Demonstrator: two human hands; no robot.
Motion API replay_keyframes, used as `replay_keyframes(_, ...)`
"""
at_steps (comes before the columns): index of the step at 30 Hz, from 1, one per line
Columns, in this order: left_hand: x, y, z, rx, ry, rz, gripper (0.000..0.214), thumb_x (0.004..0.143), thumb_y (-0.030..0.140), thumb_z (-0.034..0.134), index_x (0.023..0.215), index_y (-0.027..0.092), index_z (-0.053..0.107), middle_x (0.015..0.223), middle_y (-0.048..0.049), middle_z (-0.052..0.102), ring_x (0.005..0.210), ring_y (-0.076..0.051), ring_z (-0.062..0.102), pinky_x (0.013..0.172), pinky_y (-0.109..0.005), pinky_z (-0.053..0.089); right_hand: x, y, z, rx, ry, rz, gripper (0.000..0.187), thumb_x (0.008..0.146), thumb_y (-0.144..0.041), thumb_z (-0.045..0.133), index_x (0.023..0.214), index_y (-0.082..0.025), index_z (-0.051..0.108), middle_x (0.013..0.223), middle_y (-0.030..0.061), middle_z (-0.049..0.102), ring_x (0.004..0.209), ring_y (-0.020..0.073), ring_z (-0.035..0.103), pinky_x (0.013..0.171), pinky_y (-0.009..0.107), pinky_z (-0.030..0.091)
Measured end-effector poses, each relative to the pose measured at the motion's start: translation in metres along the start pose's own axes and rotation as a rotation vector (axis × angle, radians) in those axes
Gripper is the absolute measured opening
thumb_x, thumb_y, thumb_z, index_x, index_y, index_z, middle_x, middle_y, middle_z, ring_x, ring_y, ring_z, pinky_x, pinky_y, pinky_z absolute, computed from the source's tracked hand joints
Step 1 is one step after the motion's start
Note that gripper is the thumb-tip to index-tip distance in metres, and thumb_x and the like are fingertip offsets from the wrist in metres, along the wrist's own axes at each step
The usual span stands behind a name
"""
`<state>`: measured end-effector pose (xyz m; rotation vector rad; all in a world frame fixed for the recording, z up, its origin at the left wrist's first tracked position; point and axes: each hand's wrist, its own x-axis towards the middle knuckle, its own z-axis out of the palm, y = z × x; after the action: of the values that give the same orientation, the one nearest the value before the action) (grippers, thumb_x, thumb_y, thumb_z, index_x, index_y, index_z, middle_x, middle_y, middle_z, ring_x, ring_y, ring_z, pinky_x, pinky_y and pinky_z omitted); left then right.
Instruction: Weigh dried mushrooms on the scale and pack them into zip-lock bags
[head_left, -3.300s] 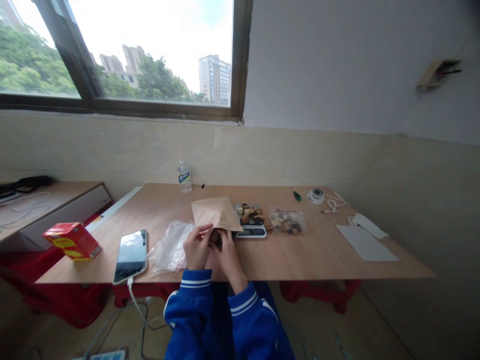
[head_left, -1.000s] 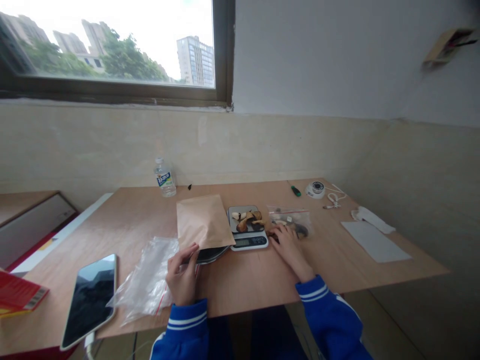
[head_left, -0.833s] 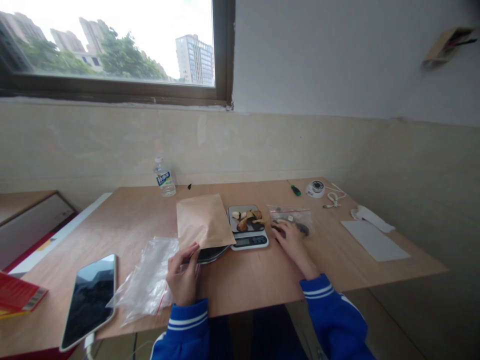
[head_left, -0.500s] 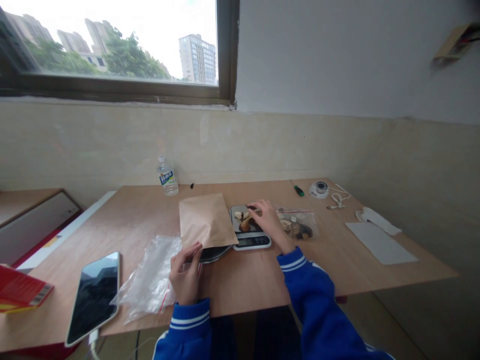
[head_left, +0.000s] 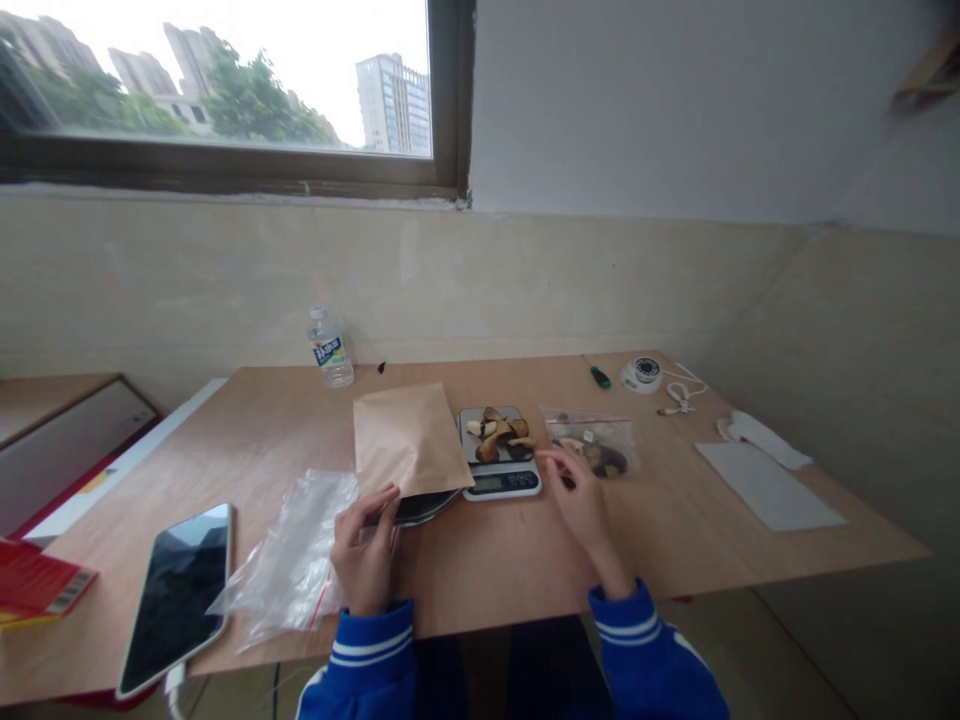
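Observation:
My left hand [head_left: 365, 553] pinches the open near edge of a brown paper bag [head_left: 409, 448] that lies flat on the wooden table [head_left: 690, 530]. To its right a small digital scale [head_left: 500, 468] carries several dried mushroom pieces [head_left: 499, 430]. My right hand [head_left: 581, 503] hovers just right of the scale with its fingers loosely spread and nothing in them. It is close to a clear zip bag of dried pieces [head_left: 592, 447].
An empty clear plastic bag [head_left: 292, 555] and a phone [head_left: 178, 592] on a cable lie at the left, a red box [head_left: 41, 585] at the far left edge. A water bottle [head_left: 328, 347], a green item [head_left: 599, 377], a white round device [head_left: 643, 373] and white sheets [head_left: 769, 484] sit further back and right.
My right hand reached from the clear bag to the scale, left more pieces there, and has drawn back toward me. My left hand has kept hold of the paper bag.

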<state>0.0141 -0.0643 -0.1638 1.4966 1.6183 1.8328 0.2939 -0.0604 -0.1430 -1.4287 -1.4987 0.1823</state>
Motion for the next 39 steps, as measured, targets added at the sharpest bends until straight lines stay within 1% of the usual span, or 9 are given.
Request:
replay_keyframes(4,0.000,0.002,0.001,-0.004,0.010,-0.041,0.019,0.073,0.037,0.068,0.084,0.022,0.071,0.088,-0.0025,0.072,0.086,-0.019,0.060,0.083,-0.034,0.046,-0.037,0.018,-0.005,-0.125,0.057,0.008,0.027,0.090,-0.029,0.042,0.098,-0.019,0.066,0.101,0.0104,0.063,0.098,0.0236,0.055,0.088,0.042,0.044)
replay_keyframes(10,0.006,0.013,0.000,0.022,-0.018,-0.101,0.023,0.072,0.040,0.067,0.083,0.021,0.071,0.088,-0.0030,0.072,0.082,-0.018,0.060,0.078,-0.032,0.047,-0.047,0.031,0.001,-0.301,0.001,0.043,0.029,0.087,-0.025,0.041,0.100,-0.017,0.066,0.110,0.0133,0.061,0.103,0.0269,0.050,0.089,0.044,0.042)
replay_keyframes(15,0.053,0.024,0.005,0.157,-0.032,-0.145,0.023,0.073,0.038,0.062,0.084,0.019,0.070,0.083,-0.0025,0.072,0.078,-0.019,0.063,0.078,-0.032,0.047,-0.047,0.028,0.000,-0.320,0.007,0.060,0.031,0.087,-0.024,0.039,0.096,-0.016,0.067,0.108,0.0125,0.063,0.100,0.0262,0.049,0.088,0.043,0.040)
replay_keyframes(17,0.077,0.026,0.006,0.226,-0.001,-0.123,0.023,0.075,0.032,0.055,0.088,0.018,0.068,0.089,-0.0045,0.071,0.088,-0.021,0.063,0.084,-0.034,0.046,-0.048,0.026,-0.001,-0.352,0.013,0.103,0.031,0.086,-0.024,0.038,0.095,-0.017,0.067,0.107,0.0111,0.064,0.098,0.0267,0.049,0.087,0.043,0.038)
replay_keyframes(20,0.093,0.027,0.000,0.337,-0.071,-0.135,0.027,0.077,0.031,0.051,0.093,0.017,0.066,0.102,-0.0093,0.069,0.102,-0.025,0.060,0.092,-0.040,0.044,-0.049,0.023,-0.003,-0.399,0.028,0.170,0.031,0.086,-0.025,0.038,0.093,-0.019,0.068,0.108,0.0095,0.065,0.101,0.0284,0.049,0.085,0.044,0.035)
replay_keyframes(24,0.063,0.018,-0.017,0.396,-0.054,-0.056,0.037,0.078,0.039,0.047,0.104,0.018,0.062,0.116,-0.0119,0.062,0.109,-0.027,0.057,0.094,-0.043,0.043,-0.049,0.020,-0.004,-0.403,0.036,0.193,0.032,0.086,-0.025,0.038,0.092,-0.019,0.068,0.107,0.0094,0.065,0.102,0.0287,0.049,0.085,0.043,0.034)
replay_keyframes(29,0.011,-0.010,-0.031,0.473,-0.302,-0.127,0.042,0.073,0.047,0.048,0.094,0.015,0.065,0.090,-0.0128,0.066,0.089,-0.030,0.061,0.083,-0.046,0.049,-0.051,0.022,-0.003,-0.422,0.034,0.188,0.032,0.086,-0.025,0.037,0.091,-0.020,0.068,0.107,0.0100,0.064,0.101,0.0290,0.049,0.084,0.044,0.034)
replay_keyframes(34,0.001,-0.030,-0.033,0.520,-0.297,-0.002,0.041,0.073,0.039,0.047,0.101,0.015,0.065,0.095,-0.0135,0.063,0.087,-0.028,0.061,0.084,-0.046,0.049,-0.044,0.011,-0.002,-0.365,0.096,0.107,0.033,0.089,-0.031,0.038,0.102,-0.021,0.067,0.118,0.0104,0.060,0.107,0.0277,0.048,0.089,0.044,0.034)
replay_keyframes(39,0.001,-0.032,-0.035,0.400,-0.297,-0.031,0.037,0.074,0.034,0.043,0.094,0.015,0.067,0.089,-0.0122,0.064,0.080,-0.025,0.063,0.077,-0.043,0.052,0.016,-0.021,0.008,-0.343,-0.039,-0.062,0.037,0.095,-0.037,0.032,0.105,-0.030,0.068,0.122,0.0042,0.060,0.116,0.0258,0.043,0.098,0.045,0.028)
